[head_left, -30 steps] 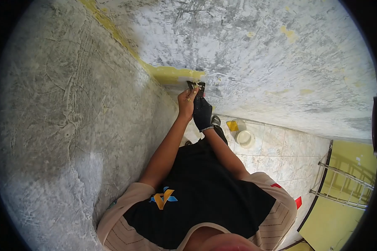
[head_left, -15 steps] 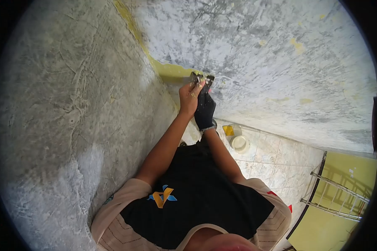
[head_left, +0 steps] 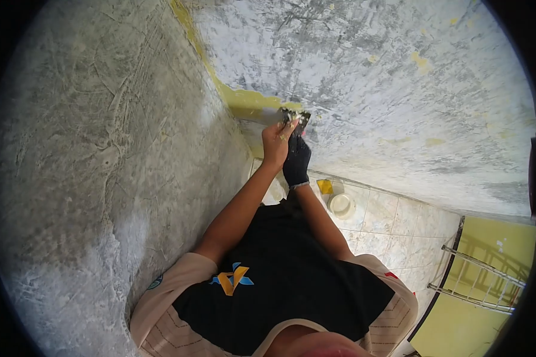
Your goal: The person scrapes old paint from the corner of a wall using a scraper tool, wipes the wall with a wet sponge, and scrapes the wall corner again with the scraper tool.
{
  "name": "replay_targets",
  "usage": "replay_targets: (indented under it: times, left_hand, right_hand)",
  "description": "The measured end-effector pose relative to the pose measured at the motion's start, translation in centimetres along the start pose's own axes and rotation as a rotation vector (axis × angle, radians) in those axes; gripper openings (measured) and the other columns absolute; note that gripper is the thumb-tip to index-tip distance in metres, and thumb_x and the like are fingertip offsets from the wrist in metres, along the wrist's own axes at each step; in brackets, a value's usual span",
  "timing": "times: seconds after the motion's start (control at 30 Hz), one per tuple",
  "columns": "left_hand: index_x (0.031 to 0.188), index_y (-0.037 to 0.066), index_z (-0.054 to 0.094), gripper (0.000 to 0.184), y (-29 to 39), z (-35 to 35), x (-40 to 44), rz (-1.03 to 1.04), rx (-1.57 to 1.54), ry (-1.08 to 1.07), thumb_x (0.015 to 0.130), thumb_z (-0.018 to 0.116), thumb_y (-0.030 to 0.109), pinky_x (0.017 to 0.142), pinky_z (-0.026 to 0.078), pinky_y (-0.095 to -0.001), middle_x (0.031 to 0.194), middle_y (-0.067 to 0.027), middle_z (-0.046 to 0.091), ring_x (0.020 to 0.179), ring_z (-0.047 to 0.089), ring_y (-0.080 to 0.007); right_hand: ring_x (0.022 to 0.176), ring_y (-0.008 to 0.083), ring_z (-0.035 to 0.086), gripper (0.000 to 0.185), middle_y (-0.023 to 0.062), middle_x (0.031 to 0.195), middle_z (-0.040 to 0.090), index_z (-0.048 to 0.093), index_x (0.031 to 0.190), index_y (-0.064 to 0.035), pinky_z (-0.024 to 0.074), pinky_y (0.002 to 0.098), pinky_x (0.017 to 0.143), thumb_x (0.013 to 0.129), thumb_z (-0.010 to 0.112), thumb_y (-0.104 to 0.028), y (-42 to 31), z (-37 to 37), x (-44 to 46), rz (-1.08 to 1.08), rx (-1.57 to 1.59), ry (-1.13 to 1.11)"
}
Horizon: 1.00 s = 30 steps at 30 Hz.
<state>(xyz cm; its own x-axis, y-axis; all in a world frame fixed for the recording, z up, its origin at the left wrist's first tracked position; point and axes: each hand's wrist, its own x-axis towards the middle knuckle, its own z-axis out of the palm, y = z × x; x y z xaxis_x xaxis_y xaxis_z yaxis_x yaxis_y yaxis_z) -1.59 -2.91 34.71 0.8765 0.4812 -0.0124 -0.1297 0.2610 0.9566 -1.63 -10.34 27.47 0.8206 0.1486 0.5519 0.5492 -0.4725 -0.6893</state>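
A scraper (head_left: 304, 122) with a wide dark blade is pressed to the mottled grey-white wall (head_left: 369, 77), at the right end of a strip of yellow-green paint (head_left: 250, 102). Pale flakes of paint cling to the blade. My bare left hand (head_left: 275, 144) is closed at the blade's left side, its fingers against it. My right hand (head_left: 297, 160), in a black glove, is closed round the scraper just below the blade; the handle is mostly hidden in it.
A rough grey wall (head_left: 89, 149) meets the scraped wall at a corner on my left. On the tiled floor (head_left: 378, 208) are a white bucket (head_left: 342, 206) and a yellow piece (head_left: 324, 187). A metal ladder (head_left: 482, 268) is at lower right by a yellow-green wall (head_left: 488, 229).
Both hands and the scraper appear slightly lower and further right. The view has shifted a little too. Flakes remain on the blade.
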Motion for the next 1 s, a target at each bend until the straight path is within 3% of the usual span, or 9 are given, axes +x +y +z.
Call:
replay_targets:
  times: [0.07, 0.13, 0.2, 0.27, 0.37, 0.47, 0.6, 0.9, 1.0]
  left_hand:
    - [0.091, -0.005, 0.074, 0.014, -1.1, 0.1, -0.3, -0.214, -0.191, 0.002, 0.094, 0.07, 0.009, 0.071, 0.048, -0.0233, 0.083, -0.0025, 0.072, 0.076, 0.061, -0.0049]
    - [0.089, -0.003, 0.074, 0.017, -2.0, 0.1, 0.1, -0.211, -0.242, 0.014, 0.094, 0.071, 0.012, 0.067, 0.046, -0.0238, 0.08, -0.0008, 0.07, 0.072, 0.058, -0.0045]
    - [0.086, -0.001, 0.073, 0.019, -2.8, -0.7, 1.2, -0.101, -0.03, -0.002, 0.094, 0.072, 0.017, 0.063, 0.043, -0.0242, 0.076, 0.0019, 0.066, 0.068, 0.053, -0.004]
    - [0.084, 0.001, 0.072, 0.022, -1.5, 0.2, 0.3, -0.139, -0.174, -0.022, 0.094, 0.072, 0.02, 0.063, 0.041, -0.024, 0.075, 0.0039, 0.063, 0.068, 0.05, -0.0039]
    - [0.089, 0.001, 0.073, 0.019, -3.3, 0.3, 0.0, -0.228, -0.263, 0.013, 0.094, 0.072, 0.019, 0.064, 0.042, -0.0234, 0.081, 0.0033, 0.066, 0.07, 0.052, -0.0037]
    - [0.092, 0.001, 0.07, 0.02, -0.7, 0.9, -0.4, -0.28, -0.414, 0.017, 0.095, 0.071, 0.021, 0.058, 0.05, -0.0261, 0.079, -0.0044, 0.068, 0.064, 0.063, -0.0115]
    - [0.093, 0.001, 0.069, 0.022, -3.2, 0.5, 0.1, -0.264, -0.402, -0.018, 0.094, 0.072, 0.023, 0.059, 0.051, -0.0271, 0.081, -0.006, 0.068, 0.065, 0.063, -0.0123]
    - [0.089, 0.001, 0.068, 0.03, -2.6, 1.2, -0.6, -0.295, -0.407, 0.046, 0.094, 0.072, 0.03, 0.061, 0.052, -0.0295, 0.081, -0.0066, 0.069, 0.067, 0.064, -0.014]
    - [0.092, -0.001, 0.07, 0.025, -3.7, 0.0, -0.8, -0.316, -0.304, 0.055, 0.093, 0.074, 0.024, 0.065, 0.052, -0.0292, 0.082, -0.0056, 0.069, 0.068, 0.062, -0.0116]
  right_hand:
    - [0.078, 0.0417, 0.062, 0.019, 0.0191, 0.085, 0.065, 0.064, 0.102, -0.0047, 0.0476, 0.0475, 0.063, 0.1, 0.051, -0.018, 0.4, -0.4, -0.9, 0.244, 0.073, -0.15]
    - [0.077, 0.0407, 0.063, 0.017, 0.0191, 0.085, 0.064, 0.065, 0.101, -0.0044, 0.0473, 0.0474, 0.063, 0.099, 0.053, -0.017, 0.6, -0.5, -0.6, 0.22, 0.044, -0.157]
    - [0.076, 0.0384, 0.063, 0.015, 0.0186, 0.085, 0.064, 0.065, 0.101, -0.0051, 0.0471, 0.047, 0.063, 0.097, 0.054, -0.014, -0.4, -1.1, 1.0, 0.232, 0.227, -0.096]
    - [0.075, 0.0372, 0.064, 0.015, 0.0189, 0.085, 0.065, 0.064, 0.103, -0.006, 0.0477, 0.0469, 0.062, 0.097, 0.053, -0.013, -0.2, -1.6, 0.7, 0.153, 0.174, -0.105]
    - [0.075, 0.0384, 0.064, 0.016, 0.0199, 0.085, 0.064, 0.063, 0.107, -0.0058, 0.0493, 0.0475, 0.062, 0.099, 0.051, -0.013, 0.7, -1.9, 0.1, -0.034, -0.187, -0.187]
    - [0.076, 0.0387, 0.064, 0.016, 0.0193, 0.085, 0.064, 0.063, 0.105, -0.0055, 0.0491, 0.0476, 0.061, 0.099, 0.051, -0.014, 0.1, -2.7, 0.6, 0.06, -0.045, -0.209]
    - [0.075, 0.0392, 0.063, 0.021, 0.0212, 0.083, 0.065, 0.067, 0.102, -0.0033, 0.0462, 0.0466, 0.063, 0.101, 0.051, -0.017, -0.3, -2.9, 1.2, 0.171, 0.076, -0.176]
    - [0.08, 0.041, 0.065, 0.023, 0.0222, 0.088, 0.066, 0.063, 0.106, -0.0048, 0.0502, 0.0508, 0.067, 0.102, 0.047, -0.02, 0.2, -3.7, 1.2, 0.098, -0.053, -0.275]
    - [0.082, 0.0414, 0.066, 0.026, 0.022, 0.09, 0.068, 0.065, 0.105, -0.0038, 0.0512, 0.0503, 0.068, 0.104, 0.046, -0.021, 0.8, -3.7, 0.6, 0.016, -0.087, -0.301]
